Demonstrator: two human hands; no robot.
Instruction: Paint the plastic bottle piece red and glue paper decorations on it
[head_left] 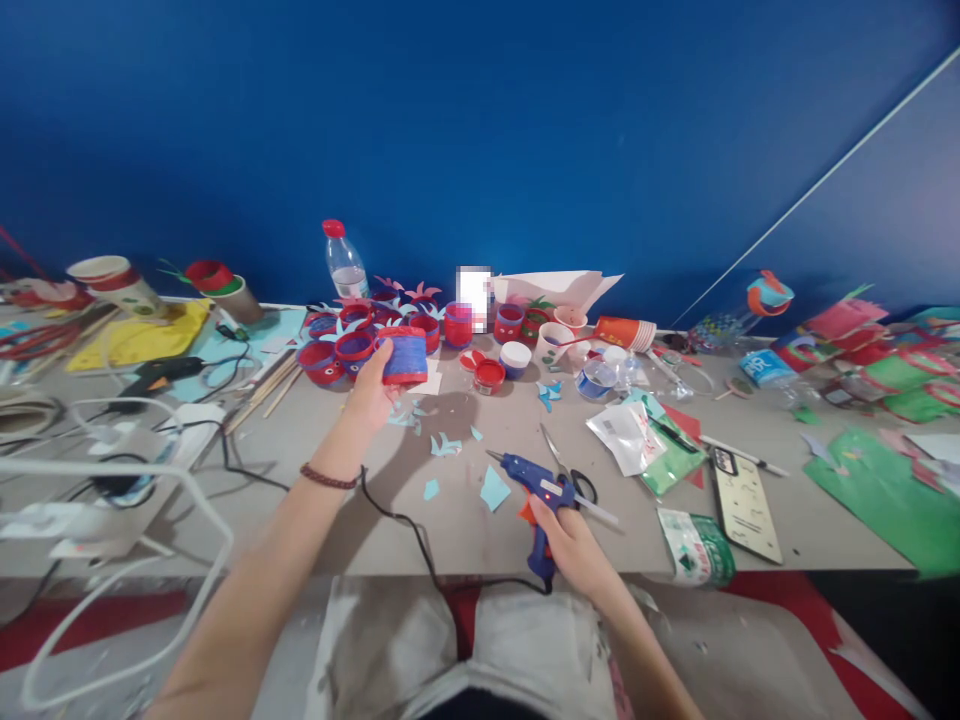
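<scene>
My left hand [373, 388] grips a painted cup [406, 358], blue in the middle with red at its rim and base. It is held on its side in front of several similar red and blue cups [321, 366] at the back of the table. Some of those carry leaf-like paper shapes on top. Wrapped round the handle of a blue glue gun [541, 488] is my right hand [568, 540], near the table's front edge. The gun's nozzle points left, and a pale glue stick [600, 514] sticks out behind. Black scissors [582, 487] lie just beyond it.
Blue paper scraps [495, 488] lie between my hands. At right are a phone [747, 505], a green packet [697, 548] and green paper [862, 490]. Left stand a power strip [127, 490], cables and another glue gun [161, 378]. A bottle [345, 265] stands behind.
</scene>
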